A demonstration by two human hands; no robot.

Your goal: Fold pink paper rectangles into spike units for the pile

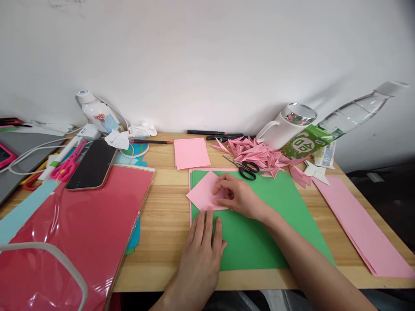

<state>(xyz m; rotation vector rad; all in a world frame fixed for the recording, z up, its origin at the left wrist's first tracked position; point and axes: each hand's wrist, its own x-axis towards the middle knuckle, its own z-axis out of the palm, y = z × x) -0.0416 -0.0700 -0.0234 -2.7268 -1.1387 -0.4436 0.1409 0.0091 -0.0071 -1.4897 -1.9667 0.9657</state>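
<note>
A pink paper square [202, 192] lies turned like a diamond on a stack of green paper [259, 242]. My right hand [238, 194] is over its right side, thumb and fingers curled together on the paper and hiding that corner. Flat on the green sheet, my left hand [202, 250] has its fingers stretched out, the tips touching the square's lower edge. Just behind the green stack is a pile of pink paper squares [192, 153]. Black-handled scissors [248, 169] rest by a heap of folded pink paper pieces [259, 153].
At the back right stand a white mug [280, 127], a green packet [304, 142] and a tilted clear bottle [356, 110]. Pink paper strips [363, 229] lie on the right. To the left are a phone [92, 166], pink scissors [69, 162], a red folder [87, 216] and a white bottle [100, 114].
</note>
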